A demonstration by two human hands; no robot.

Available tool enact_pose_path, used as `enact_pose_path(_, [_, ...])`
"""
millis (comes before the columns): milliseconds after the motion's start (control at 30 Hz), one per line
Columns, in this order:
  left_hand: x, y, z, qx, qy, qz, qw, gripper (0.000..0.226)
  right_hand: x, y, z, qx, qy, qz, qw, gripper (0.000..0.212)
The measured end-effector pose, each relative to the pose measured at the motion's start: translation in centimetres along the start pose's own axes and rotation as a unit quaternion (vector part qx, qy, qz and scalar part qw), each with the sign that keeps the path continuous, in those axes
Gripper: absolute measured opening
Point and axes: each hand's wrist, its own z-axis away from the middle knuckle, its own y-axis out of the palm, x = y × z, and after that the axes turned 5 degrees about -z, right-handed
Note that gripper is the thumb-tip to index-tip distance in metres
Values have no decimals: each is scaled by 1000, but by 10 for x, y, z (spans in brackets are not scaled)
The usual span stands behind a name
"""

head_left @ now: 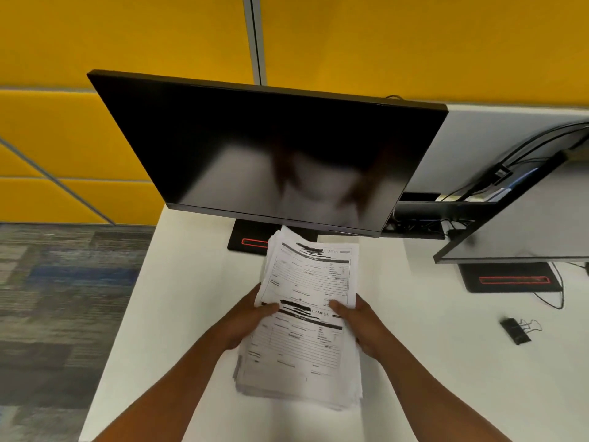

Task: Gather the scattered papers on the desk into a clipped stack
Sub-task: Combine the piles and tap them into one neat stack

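the word "campus" was readable 2 times on the top printed form of the paper stack (pixel 302 314); the other print was blurred.

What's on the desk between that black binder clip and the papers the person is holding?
Nothing: the head view shows only bare white desk between the black binder clip and the stack of printed papers.

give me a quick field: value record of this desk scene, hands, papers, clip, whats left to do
left hand: grips the left edge of the paper stack
right hand: grips the stack's right edge
paper stack: held between both hands, edges uneven
binder clip: lies on the desk to the right, untouched
monitor: dark, behind the stack
left to do: square the stack, clip it
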Motion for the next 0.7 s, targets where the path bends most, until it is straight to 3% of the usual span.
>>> enact_pose_path(133, [-28,-23,2,35,49,-155,986,49,1,6,20,-62,70,176,980,63])
enact_pose_path(200, [-49,-31,3,74,62,-277,956,50,17,12,38,-79,91,408,905,75])
enact_pose_path(267, [-68,-30,2,104,75,-415,901,47,40,26,55,-105,-13,623,775,60])
enact_pose_path(300, [-76,-26,1,122,72,-469,872,46,54,37,63,-109,-101,657,739,49])
enact_pose_path(367, [-86,-16,-4,155,51,-553,817,46,76,61,70,-72,-274,639,715,33])
enact_pose_path(400, [-89,-9,-6,163,42,-589,790,49,84,70,67,-39,-318,645,694,40])
enact_pose_path(433, [-91,-1,-8,170,33,-617,768,53,88,77,61,-10,-320,674,665,55])
enact_pose_path(500, [-96,11,-12,180,29,-652,736,58,90,82,42,21,-236,750,618,72])
enact_pose_path(600, [-105,26,-13,168,47,-680,713,49,89,74,19,57,-69,774,627,54])
enact_pose_path(700, [-102,27,-17,79,131,-712,686,32,83,64,7,59,-67,759,645,35])
